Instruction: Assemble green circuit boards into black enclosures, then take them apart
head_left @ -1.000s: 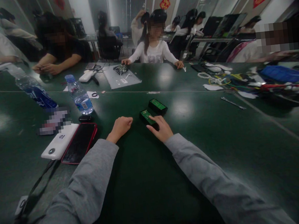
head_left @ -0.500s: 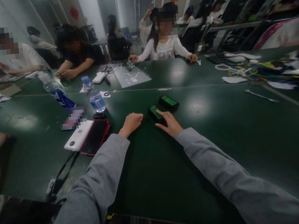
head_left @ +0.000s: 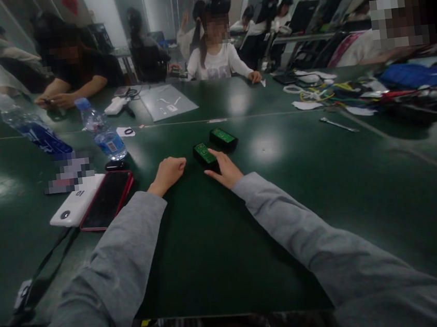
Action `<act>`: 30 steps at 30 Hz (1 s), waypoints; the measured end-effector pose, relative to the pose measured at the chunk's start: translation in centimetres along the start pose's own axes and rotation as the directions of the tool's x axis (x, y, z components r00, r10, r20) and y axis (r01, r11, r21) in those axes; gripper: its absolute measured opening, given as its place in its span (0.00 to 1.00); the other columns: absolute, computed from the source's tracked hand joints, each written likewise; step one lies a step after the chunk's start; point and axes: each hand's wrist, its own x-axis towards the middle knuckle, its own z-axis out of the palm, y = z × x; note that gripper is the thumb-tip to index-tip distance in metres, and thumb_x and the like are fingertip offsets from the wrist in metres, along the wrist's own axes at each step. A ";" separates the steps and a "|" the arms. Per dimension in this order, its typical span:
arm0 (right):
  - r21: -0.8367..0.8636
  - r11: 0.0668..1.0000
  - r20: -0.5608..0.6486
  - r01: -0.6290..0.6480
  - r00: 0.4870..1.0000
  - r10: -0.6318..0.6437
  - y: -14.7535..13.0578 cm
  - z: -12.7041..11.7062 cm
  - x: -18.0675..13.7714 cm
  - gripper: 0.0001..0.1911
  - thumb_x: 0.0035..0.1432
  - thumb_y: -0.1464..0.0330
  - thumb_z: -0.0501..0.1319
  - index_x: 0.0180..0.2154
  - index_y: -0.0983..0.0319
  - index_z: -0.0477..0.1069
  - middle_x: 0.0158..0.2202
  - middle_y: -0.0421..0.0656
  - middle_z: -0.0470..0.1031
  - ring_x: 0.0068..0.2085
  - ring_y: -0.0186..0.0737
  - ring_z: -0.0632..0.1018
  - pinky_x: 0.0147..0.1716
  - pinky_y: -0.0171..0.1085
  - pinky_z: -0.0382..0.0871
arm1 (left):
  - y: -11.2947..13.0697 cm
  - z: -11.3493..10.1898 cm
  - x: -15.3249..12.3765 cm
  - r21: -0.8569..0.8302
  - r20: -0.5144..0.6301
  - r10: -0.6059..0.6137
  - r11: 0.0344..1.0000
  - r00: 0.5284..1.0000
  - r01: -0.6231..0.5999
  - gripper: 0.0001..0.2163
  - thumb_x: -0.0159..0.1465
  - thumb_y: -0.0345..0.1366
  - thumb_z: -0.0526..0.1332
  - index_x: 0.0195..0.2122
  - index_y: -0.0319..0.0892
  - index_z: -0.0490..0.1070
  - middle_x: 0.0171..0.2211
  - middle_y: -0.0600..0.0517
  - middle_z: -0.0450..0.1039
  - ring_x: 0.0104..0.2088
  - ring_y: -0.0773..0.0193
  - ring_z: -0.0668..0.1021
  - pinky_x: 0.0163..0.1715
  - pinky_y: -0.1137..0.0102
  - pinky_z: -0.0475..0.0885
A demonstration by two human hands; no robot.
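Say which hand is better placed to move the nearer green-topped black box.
Probably the right hand: its fingers appear to rest at the near end of that box, thumb spread beside it. The left hand is curled into a fist, apart from the box.

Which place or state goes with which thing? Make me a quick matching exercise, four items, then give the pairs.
1. right hand
2. wrench
3. left hand
4. red-edged phone

A. beside the white device
B. curled, nothing visible in it
C. spread, a fingertip over the nearer green-topped box
D. silver-coloured, on the table's right side

Pairs: 1-C, 2-D, 3-B, 4-A
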 end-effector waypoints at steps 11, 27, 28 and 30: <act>-0.023 0.999 -0.030 -0.022 0.999 0.022 -0.2 0.1 -0.4 0.41 0.63 0.58 0.65 0.68 0.65 0.49 0.64 0.59 0.61 0.65 0.58 0.65 0.65 0.59 0.61 | 0.1 0.1 0.0 -0.010 0.021 -0.015 1.000 1.000 0.015 0.09 0.58 0.26 0.53 0.22 0.42 0.64 0.21 0.55 0.60 0.23 0.67 0.57 0.26 0.68 0.49; -0.034 0.999 -0.022 -0.025 0.999 0.024 -0.2 0.1 -0.3 0.41 0.64 0.57 0.64 0.69 0.63 0.49 0.64 0.57 0.62 0.64 0.59 0.66 0.64 0.61 0.62 | 0.1 0.0 0.0 -0.018 0.028 -0.002 1.000 1.000 0.003 0.09 0.58 0.26 0.53 0.22 0.42 0.63 0.21 0.56 0.59 0.23 0.67 0.58 0.26 0.68 0.50; -0.036 0.999 -0.021 -0.029 0.999 0.028 -0.3 0.1 -0.3 0.41 0.64 0.57 0.64 0.69 0.63 0.49 0.64 0.57 0.62 0.64 0.58 0.66 0.64 0.61 0.62 | 0.0 0.0 0.0 -0.017 0.027 -0.003 1.000 1.000 0.003 0.09 0.58 0.25 0.53 0.22 0.42 0.63 0.21 0.56 0.59 0.23 0.67 0.58 0.26 0.68 0.50; -0.039 0.999 -0.020 -0.034 0.999 0.033 -0.3 0.0 -0.3 0.41 0.64 0.57 0.64 0.69 0.63 0.49 0.64 0.58 0.62 0.64 0.58 0.66 0.64 0.60 0.62 | 0.0 0.1 0.0 -0.018 0.025 -0.001 1.000 1.000 0.001 0.09 0.58 0.25 0.53 0.22 0.42 0.63 0.20 0.56 0.59 0.22 0.68 0.58 0.26 0.68 0.50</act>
